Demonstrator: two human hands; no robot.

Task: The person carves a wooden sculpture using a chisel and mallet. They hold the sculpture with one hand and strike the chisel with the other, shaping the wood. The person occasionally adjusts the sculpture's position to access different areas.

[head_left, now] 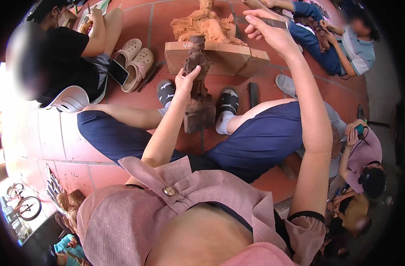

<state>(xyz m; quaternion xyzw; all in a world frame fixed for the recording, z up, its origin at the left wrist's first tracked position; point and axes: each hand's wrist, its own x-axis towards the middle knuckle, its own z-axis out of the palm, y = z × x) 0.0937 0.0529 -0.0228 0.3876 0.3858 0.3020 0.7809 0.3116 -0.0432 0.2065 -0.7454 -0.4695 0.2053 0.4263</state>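
Between my feet a dark brown carved wooden figure [199, 91] stands upright on its blocky base. My left hand [187, 78] is closed around the figure's upper part, with the thumb lying across its front. Raised to the right of the figure and apart from it, my right hand [269, 32] grips a flat, dark, strip-like tool [277, 22]. Its exact kind cannot be made out, and the palm partly hides it. Just behind the figure, an orange-brown carved wooden piece [207, 29] rests on a thick wooden slab [238, 57].
Beige clogs [138, 66], a phone [118, 72] and a dark bar [253, 94] lie on the red tile floor [83, 177]. A person in black [63, 57] sits at left; another [357, 53] works on a carving at right. Further people sit at lower right. Tools [55, 184] lie at lower left.
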